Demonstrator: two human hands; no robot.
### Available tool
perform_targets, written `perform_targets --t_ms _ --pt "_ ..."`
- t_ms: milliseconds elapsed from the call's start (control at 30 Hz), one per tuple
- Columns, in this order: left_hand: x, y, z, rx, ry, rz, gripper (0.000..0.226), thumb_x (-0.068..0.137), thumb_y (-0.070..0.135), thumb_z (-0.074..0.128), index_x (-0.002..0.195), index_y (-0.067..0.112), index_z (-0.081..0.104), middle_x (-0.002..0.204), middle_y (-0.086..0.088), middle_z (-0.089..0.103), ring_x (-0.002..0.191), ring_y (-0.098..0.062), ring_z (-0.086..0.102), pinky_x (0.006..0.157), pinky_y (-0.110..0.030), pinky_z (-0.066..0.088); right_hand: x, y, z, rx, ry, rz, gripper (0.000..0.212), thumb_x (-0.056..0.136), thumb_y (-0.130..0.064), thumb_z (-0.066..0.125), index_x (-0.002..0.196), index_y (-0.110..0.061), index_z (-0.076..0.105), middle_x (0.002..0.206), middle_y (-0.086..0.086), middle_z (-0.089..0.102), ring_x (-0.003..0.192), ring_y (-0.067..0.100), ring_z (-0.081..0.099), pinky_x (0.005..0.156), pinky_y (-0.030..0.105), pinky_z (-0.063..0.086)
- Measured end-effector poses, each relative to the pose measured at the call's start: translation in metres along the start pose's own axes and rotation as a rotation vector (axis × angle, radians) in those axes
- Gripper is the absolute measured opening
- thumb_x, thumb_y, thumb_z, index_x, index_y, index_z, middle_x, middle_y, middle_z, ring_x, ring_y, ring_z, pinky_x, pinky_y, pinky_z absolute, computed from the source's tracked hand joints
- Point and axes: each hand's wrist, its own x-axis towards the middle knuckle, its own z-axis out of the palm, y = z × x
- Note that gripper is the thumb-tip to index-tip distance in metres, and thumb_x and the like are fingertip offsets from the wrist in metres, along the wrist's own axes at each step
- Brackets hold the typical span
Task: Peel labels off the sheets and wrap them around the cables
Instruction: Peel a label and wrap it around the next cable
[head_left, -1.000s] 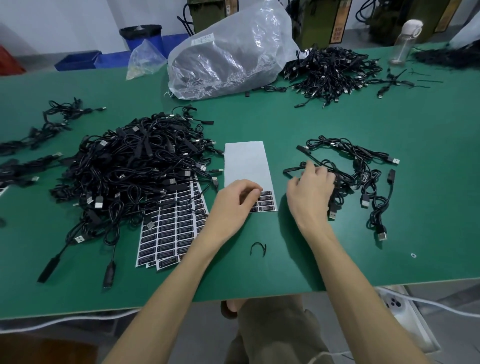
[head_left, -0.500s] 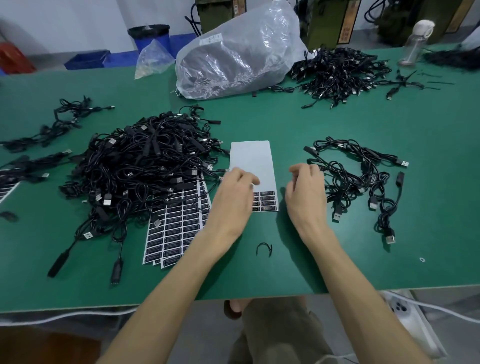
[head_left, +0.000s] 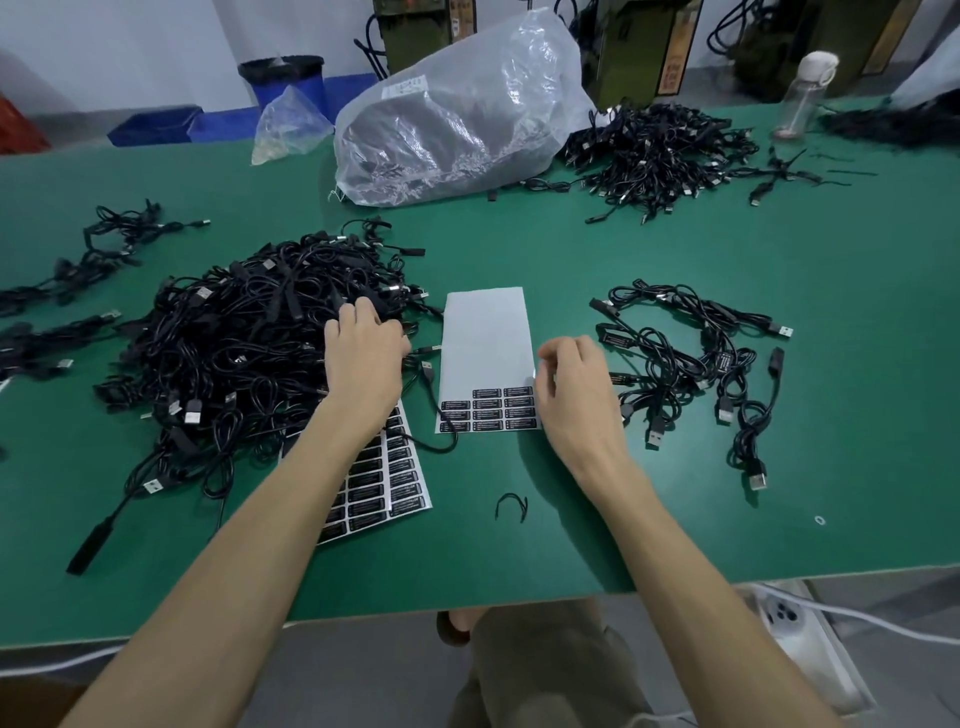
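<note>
Head view: label sheet (head_left: 485, 343) mostly bare, perhaps eleven black labels (head_left: 488, 414) at bottom.

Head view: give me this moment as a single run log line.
left hand: on cable pile, grip unclear | right hand: at right edge of label sheet, fingers curled | sheet: labels in bottom rows only

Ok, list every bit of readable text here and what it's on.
Nothing reads clearly.
Black labels on the middle sheet: print too small.
Same on the left sheet: too small.
White sticker on the plastic bag: blurred.
Sign on the machine behind: blurred.
</note>
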Motion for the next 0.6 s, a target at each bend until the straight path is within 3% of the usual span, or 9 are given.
perform_targets --t_ms 133,233,400,600 --pt "0.007 0.002 -0.009 0.032 -0.084 -0.023 0.028 0.101 0.032 0.066 0.118 0.010 0.070 0.127 -0.016 0.054 0.122 -0.035 0.050 0.102 -0.044 0.039 -0.001 0.001 -0.001 -0.009 -0.014 -0.011 0.022 0.107 -0.014 0.046 0.121 -0.004 0.061 0.118 0.005 0.057 0.109 0.020 0.050 0.082 0.028 0.039" --pt "0.006 0.001 -0.013 0.054 -0.069 -0.007 0.025 0.098 0.030 0.070 0.112 0.009 0.069 0.120 -0.014 0.057 0.114 -0.034 0.054 0.096 -0.043 0.042 -0.001 0.001 -0.001 -0.007 -0.016 -0.026 0.022 0.107 -0.012 0.047 0.120 -0.003 0.062 0.115 0.007 0.058 0.108 0.022 0.051 0.084 0.031 0.042" --pt "-0.004 -0.008 -0.017 0.007 -0.020 0.045 0.016 0.101 0.027 0.066 0.108 0.013 0.069 0.119 -0.009 0.054 0.113 -0.031 0.050 0.095 -0.043 0.041 -0.001 0.000 0.000 -0.032 -0.034 -0.040 0.022 0.106 -0.011 0.047 0.121 -0.003 0.062 0.116 0.009 0.060 0.108 0.024 0.052 0.084 0.032 0.043" --pt "-0.011 -0.005 -0.020 -0.035 0.027 0.083 0.012 0.100 0.005 0.061 0.107 0.012 0.068 0.116 -0.006 0.060 0.107 -0.030 0.053 0.090 -0.042 0.042 -0.002 -0.001 -0.001 -0.036 -0.053 -0.041 0.023 0.105 -0.009 0.046 0.122 -0.004 0.061 0.117 0.008 0.059 0.109 0.025 0.053 0.083 0.033 0.044"
